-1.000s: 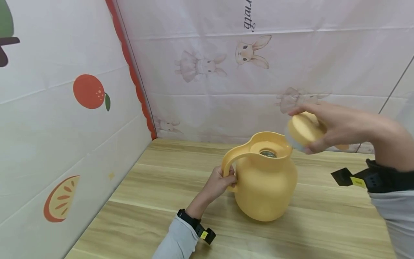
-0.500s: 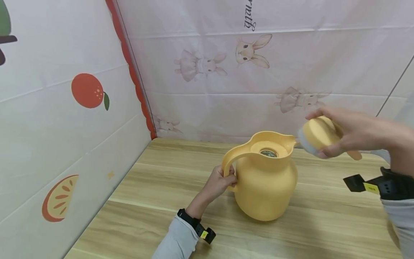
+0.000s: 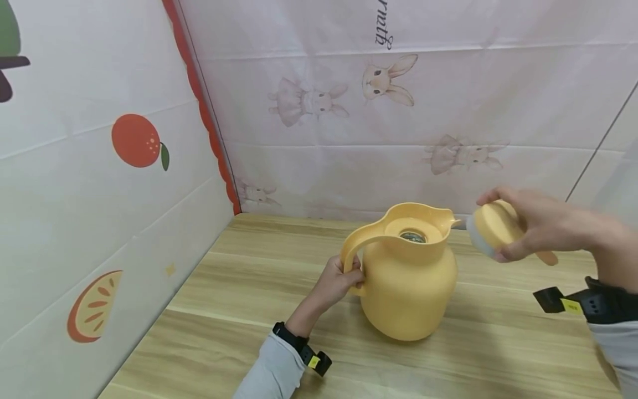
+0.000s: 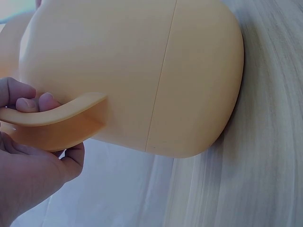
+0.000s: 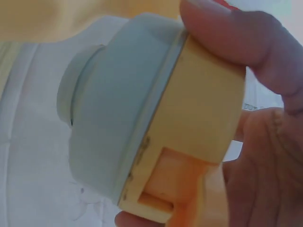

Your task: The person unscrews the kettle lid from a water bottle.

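A yellow thermos jug [image 3: 408,293] stands upright on the wooden table, its round mouth uncovered and its spout facing right. My left hand [image 3: 336,282] grips the jug's handle; in the left wrist view, fingers and thumb wrap the handle [image 4: 57,113]. Right of the spout and above the table, my right hand [image 3: 553,224] holds the jug's lid [image 3: 498,227] by its edge, tilted with the underside toward the jug. The right wrist view shows the lid's pale stepped underside [image 5: 118,104], its yellow top part and an orange-yellow lever [image 5: 194,198].
The wood-grain table [image 3: 239,332] meets a white wall sheet with printed fruit [image 3: 137,141] on the left. Behind the jug hangs a pinkish sheet with printed rabbits [image 3: 384,83]. Black camera straps sit on both wrists.
My right hand has carried the lid rightward, away from the jug's mouth, then slightly lower. The left hand and the jug have stayed in place.
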Demonstrator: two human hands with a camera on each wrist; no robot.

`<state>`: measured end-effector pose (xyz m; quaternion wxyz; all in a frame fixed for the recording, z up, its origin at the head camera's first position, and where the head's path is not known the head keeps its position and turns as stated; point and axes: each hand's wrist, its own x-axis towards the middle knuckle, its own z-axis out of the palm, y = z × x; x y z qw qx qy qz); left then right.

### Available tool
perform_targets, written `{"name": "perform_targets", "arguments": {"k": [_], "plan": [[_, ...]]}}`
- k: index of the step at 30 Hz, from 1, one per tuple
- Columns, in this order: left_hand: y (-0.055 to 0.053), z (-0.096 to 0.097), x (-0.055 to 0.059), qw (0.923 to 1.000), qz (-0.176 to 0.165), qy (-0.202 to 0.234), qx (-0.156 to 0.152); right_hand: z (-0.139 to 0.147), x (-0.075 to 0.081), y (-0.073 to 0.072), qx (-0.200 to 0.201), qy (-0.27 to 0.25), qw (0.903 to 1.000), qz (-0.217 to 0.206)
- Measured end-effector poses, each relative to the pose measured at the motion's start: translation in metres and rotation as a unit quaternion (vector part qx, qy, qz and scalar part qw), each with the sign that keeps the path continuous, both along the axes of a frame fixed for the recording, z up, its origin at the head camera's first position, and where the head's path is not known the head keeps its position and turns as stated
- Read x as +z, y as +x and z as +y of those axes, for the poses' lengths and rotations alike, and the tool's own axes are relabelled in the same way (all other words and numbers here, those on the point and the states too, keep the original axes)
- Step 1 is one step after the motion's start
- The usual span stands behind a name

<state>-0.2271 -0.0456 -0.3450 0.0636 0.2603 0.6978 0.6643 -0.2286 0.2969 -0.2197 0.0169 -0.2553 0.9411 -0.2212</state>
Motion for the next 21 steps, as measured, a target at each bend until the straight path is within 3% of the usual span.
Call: {"name": "perform_targets", "arguments": {"k": [9,16,21], "plan": [[0.0,0.0,-0.002,1.0,-0.001,-0.002,0.0,0.004,-0.019,0.0,-0.009,-0.006,0.9995,-0.03],[-0.001,0.0,-0.004,1.0,-0.007,0.001,-0.001,0.008,-0.028,0.001,-0.032,0.025,0.9975,-0.057],[-0.001,0.001,-0.004,1.0,-0.005,0.001,0.0,0.01,-0.037,0.0,-0.027,0.043,0.9981,-0.036]]}}
